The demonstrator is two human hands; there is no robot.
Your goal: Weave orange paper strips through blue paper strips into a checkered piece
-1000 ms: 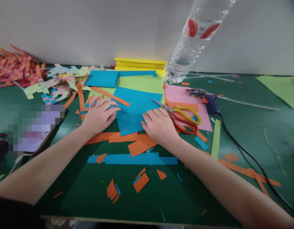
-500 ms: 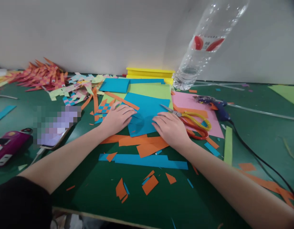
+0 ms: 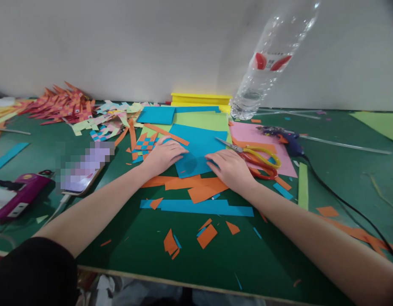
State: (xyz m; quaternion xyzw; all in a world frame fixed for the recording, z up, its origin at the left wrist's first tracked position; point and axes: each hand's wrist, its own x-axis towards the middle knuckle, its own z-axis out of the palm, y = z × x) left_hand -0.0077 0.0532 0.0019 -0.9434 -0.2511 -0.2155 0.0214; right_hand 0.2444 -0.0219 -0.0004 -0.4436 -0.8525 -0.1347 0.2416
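A blue paper sheet (image 3: 199, 140) lies before me on a light green sheet (image 3: 212, 121). My left hand (image 3: 167, 154) rests at its left side, fingers stretched loosely toward the middle; the thumb side is partly hidden. On the right edge of the sheet lies my right hand (image 3: 230, 165), fingers extended and pointing left. Scissors (image 3: 250, 155) with yellow and red-orange handles lie just beyond that hand, their tips over the blue sheet. Next to my left hand is an orange and blue woven paper piece (image 3: 147, 143). Orange paper strips (image 3: 199, 187) lie in front of both hands.
A plastic bottle (image 3: 263, 76) leans at the back. A glue gun (image 3: 284, 138) with a cord rests on pink paper (image 3: 247, 131) at right. To the left are a phone (image 3: 88, 170), a purple power adapter (image 3: 22, 197) and woven paper figures (image 3: 62, 104). Paper scraps (image 3: 207, 236) lie near the front edge.
The view has shifted slightly. A small raised blue bit by my left fingertips no longer shows. Both hands stay on the blue sheet in nearly the same places.
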